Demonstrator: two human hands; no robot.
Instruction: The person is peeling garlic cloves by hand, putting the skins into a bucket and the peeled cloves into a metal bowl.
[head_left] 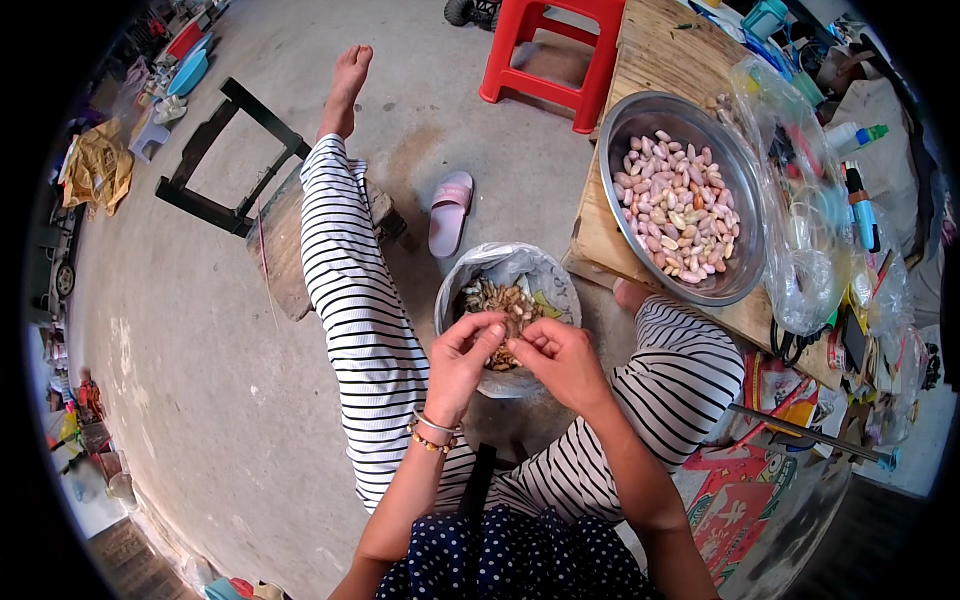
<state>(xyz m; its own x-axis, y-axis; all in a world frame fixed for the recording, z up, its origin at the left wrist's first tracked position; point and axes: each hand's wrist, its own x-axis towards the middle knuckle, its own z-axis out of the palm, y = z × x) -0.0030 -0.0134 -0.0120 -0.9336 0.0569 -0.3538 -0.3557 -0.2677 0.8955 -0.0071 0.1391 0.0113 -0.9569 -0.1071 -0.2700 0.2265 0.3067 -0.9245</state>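
My left hand [466,362] and my right hand [563,362] meet above a bin [560,285] lined with a pale plastic bag. Thumb and fingers are pinched together on both hands, with the fingertips almost touching. Whatever lies between them is too small and covered to make out. Inside the bin, beneath my fingers, is a heap of peanut shells [492,296]. To the right, a metal bowl [748,205] holds many pinkish shelled peanuts [678,205]. Bracelets [436,432] circle my left wrist.
The bowl stands on a wooden table [655,60] beside crumpled clear plastic bags [800,230]. A red stool [550,60] is beyond the bin. My left leg rests on a wooden chair [285,245]. A pink slipper [450,215] lies on the concrete floor.
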